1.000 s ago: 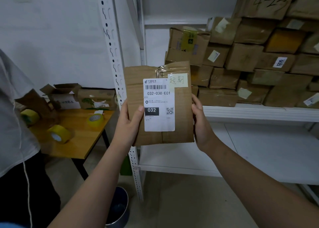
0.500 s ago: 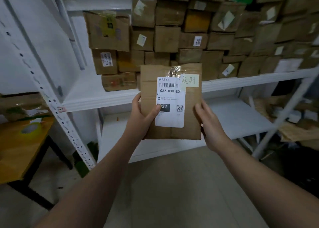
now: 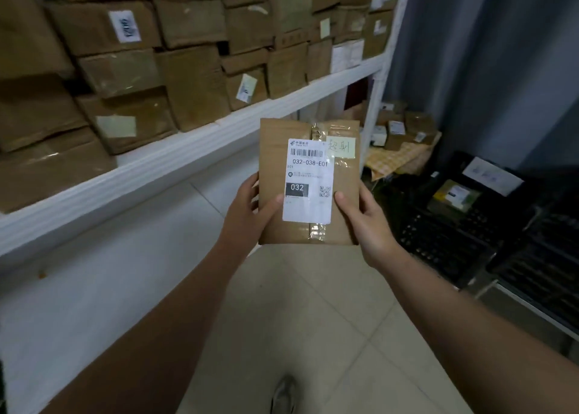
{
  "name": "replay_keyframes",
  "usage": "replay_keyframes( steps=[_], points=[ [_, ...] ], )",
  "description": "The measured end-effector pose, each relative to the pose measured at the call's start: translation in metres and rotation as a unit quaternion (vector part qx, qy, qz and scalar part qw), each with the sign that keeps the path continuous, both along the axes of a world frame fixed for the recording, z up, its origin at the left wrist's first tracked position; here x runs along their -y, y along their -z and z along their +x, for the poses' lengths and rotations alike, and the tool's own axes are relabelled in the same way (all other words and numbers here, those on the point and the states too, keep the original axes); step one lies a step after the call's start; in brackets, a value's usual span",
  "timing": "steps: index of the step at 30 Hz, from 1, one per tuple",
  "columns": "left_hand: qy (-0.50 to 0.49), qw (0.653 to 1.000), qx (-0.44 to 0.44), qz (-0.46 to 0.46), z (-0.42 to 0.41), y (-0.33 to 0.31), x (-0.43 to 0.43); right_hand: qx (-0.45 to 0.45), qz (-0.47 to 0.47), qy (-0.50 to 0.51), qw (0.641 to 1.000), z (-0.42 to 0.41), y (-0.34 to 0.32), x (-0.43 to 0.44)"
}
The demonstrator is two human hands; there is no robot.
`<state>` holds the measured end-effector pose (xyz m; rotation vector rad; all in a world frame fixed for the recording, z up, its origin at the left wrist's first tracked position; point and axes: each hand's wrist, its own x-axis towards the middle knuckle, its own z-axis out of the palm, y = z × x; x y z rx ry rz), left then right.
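Both hands grip parcel (image 3: 308, 181) upright at chest height: left hand (image 3: 247, 208) and right hand (image 3: 365, 217) each with thumb on front, fingers behind. Label (image 3: 308, 180) faces the camera. Step looks like carrying to sort; next needs a free spot on shelf (image 3: 175, 159).

Parcel (image 3: 273, 150): back face hidden. Fingers of left hand (image 3: 250, 214) & right hand (image 3: 368, 222) go mostly behind it, only the thumbs show on the front. Fine print on label (image 3: 308, 208) under "E01" is too small to read. Stacked boxes (image 3: 188, 81), far left on shelf (image 3: 175, 162): cut off by top & left edges, stickers blurred. Shoe (image 3: 283, 395), near edge: blurred, partly cut off. Black crates (image 3: 445, 241), right: dark, run off the edge, contents unclear.
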<state>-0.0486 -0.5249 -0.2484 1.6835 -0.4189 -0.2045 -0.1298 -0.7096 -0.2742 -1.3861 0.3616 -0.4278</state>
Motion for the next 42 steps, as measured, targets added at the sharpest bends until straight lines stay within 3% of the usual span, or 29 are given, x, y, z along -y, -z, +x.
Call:
replay_keyframes(
  steps=[10,19,31,42],
  points=[
    [0.184,0.982,-0.035,0.023,0.092,0.040,0.157,-0.042,0.005,0.176,0.984,0.031,0.028,0.115],
    [0.320,0.940,-0.069,0.097,0.094,0.074,0.333,-0.090,0.024,0.267,0.959,0.009,0.065,0.243],
    [0.372,0.908,-0.024,0.193,0.094,0.091,0.566,-0.153,0.030,0.293,0.943,-0.015,0.082,0.464],
    [0.383,0.903,-0.034,0.193,0.155,0.121,0.731,-0.187,0.032,0.340,0.921,0.045,0.108,0.606]
  ],
)
